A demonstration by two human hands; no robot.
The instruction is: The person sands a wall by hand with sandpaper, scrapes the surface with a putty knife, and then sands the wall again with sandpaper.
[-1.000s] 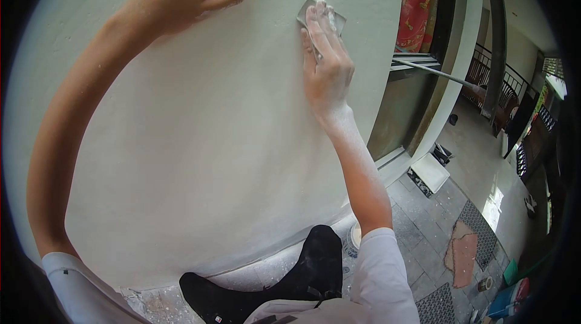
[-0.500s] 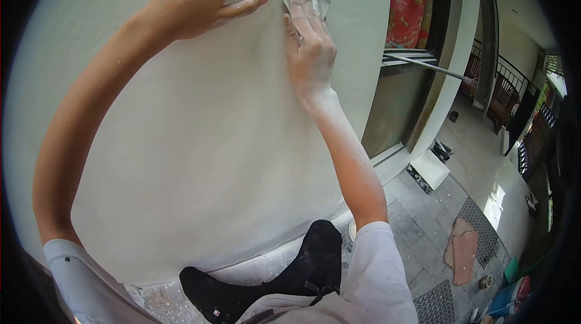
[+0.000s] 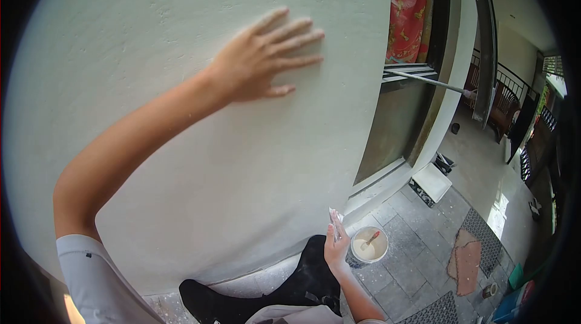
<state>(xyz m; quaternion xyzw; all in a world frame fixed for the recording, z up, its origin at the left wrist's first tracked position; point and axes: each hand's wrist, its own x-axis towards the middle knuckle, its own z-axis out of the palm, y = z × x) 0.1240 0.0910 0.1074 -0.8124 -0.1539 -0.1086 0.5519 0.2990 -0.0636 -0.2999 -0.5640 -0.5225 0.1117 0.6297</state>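
Note:
My left hand (image 3: 263, 61) lies flat on the pale plastered wall (image 3: 200, 185), fingers spread, with nothing in it. Low at the right, my right hand (image 3: 337, 248) is away from the wall, with white dust on its fingers. Its fingers are closed on a thin, dusty grey sheet that looks like sandpaper (image 3: 332, 212), mostly hidden by the hand. Just right of this hand, a white bucket (image 3: 385, 252) of pale paste stands on the floor. A red-handled tool (image 3: 371, 238) rests inside it. Small pits and bumps mark the upper wall.
A window with a red curtain (image 3: 407, 15) is to the right, its open sash (image 3: 484, 52) jutting out beside a thin rod (image 3: 426, 80). On the tiled floor (image 3: 402, 227) are a white tray (image 3: 431, 182), pinkish pieces (image 3: 467, 266) and dark mats (image 3: 481, 227).
My right hand has left the wall and come down near the bucket, still holding the sheet. My left hand has shifted right and lower in view. The bucket now shows fully.

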